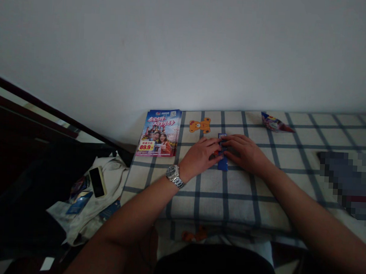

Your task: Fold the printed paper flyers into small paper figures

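Observation:
A narrow blue folded flyer [222, 163] lies on the checked tablecloth between my two hands. My left hand [202, 155], with a metal watch on its wrist, has its fingertips on the strip's left side. From the right, my right hand [244, 152] bends its fingers over the upper part, thumb near the middle. Both hands grip the paper against the cloth and cover much of it. Left of them sits a stack of printed flyers [159, 134]. A folded paper piece [276, 123] of similar colours stands at the back right.
The checked tablecloth [198, 202] has a printed bear [200, 125] near the wall [186, 52]. At the right lies a dark, pixelated object [345, 176]. Lower left, a phone [97, 182] rests on pale cloth beside the table, with blue papers near it.

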